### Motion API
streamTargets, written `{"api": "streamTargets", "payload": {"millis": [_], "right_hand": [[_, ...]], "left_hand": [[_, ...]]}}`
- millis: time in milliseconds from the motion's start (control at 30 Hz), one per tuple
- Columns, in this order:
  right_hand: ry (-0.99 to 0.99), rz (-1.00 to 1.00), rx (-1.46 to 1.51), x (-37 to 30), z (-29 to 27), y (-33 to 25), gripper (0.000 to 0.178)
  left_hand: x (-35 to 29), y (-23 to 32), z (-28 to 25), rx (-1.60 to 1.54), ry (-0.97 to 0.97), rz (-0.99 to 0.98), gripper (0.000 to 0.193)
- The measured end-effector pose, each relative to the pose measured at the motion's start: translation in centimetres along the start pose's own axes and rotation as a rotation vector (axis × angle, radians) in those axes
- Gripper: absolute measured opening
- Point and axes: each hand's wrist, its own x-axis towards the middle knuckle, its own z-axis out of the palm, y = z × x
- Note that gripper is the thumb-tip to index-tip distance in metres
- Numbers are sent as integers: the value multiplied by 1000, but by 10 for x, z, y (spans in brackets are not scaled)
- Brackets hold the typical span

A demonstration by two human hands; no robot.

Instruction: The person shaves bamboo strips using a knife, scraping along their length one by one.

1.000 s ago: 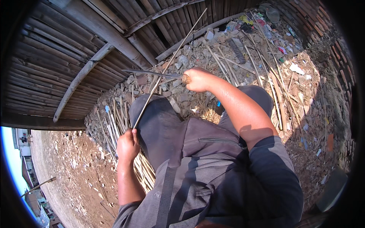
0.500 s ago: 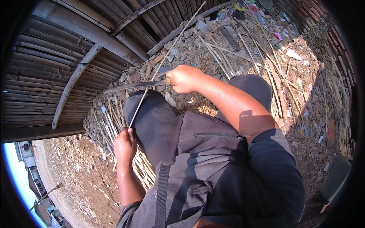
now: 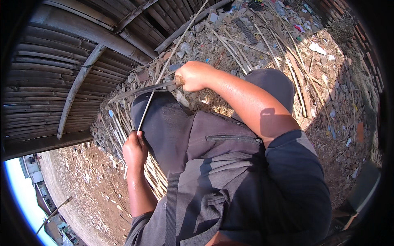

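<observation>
My left hand (image 3: 134,149) is closed around the lower end of a long, thin bamboo strip (image 3: 148,102), which slants up and away past my left knee. In my right hand (image 3: 193,76) is the wooden handle of a long-bladed knife (image 3: 141,90), its fingers wrapped tight. The blade points left and crosses the strip above my left knee. Blade and strip appear to touch; which part of the edge meets the strip is too fine to make out.
Pale bamboo strips (image 3: 155,177) lie in a bundle beside my left leg. More split sticks (image 3: 298,84) rest on the rubble ahead to the right. A bamboo-slat wall (image 3: 45,78) stands on the left, a brick wall (image 3: 366,57) on the right.
The view has shifted slightly. My right hand and the knife have moved a little to the left and up, with the blade still across the strip. Both grips are unchanged.
</observation>
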Motion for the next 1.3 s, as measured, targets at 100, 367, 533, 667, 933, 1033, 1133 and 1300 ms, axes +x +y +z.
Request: {"api": "streamTargets", "payload": {"millis": [100, 367, 533, 667, 933, 1033, 1133, 1300], "right_hand": [[15, 151, 35, 9, -15, 21, 30], [48, -48, 35, 6, 19, 1, 23], [255, -18, 20, 3, 16, -8, 27], [89, -73, -126, -1, 7, -23, 29], [160, 313, 132, 2, -19, 22, 35], [140, -3, 11, -4, 6, -11, 31], [38, 94, 30, 5, -8, 19, 32], [294, 346, 215, 7, -28, 53, 54]], "left_hand": [[5, 5, -7, 35, -15, -39, 31], [-1, 16, -7, 18, -76, -48, 35], [6, 6, -3, -12, -2, -35, 34], [-3, 12, -6, -28, 41, -25, 33], [10, 12, -21, 34, -74, -17, 32], [6, 2, -6, -28, -102, -33, 31], [3, -6, -4, -130, -70, 3, 32], [6, -4, -16, -24, -94, -17, 34]]}}
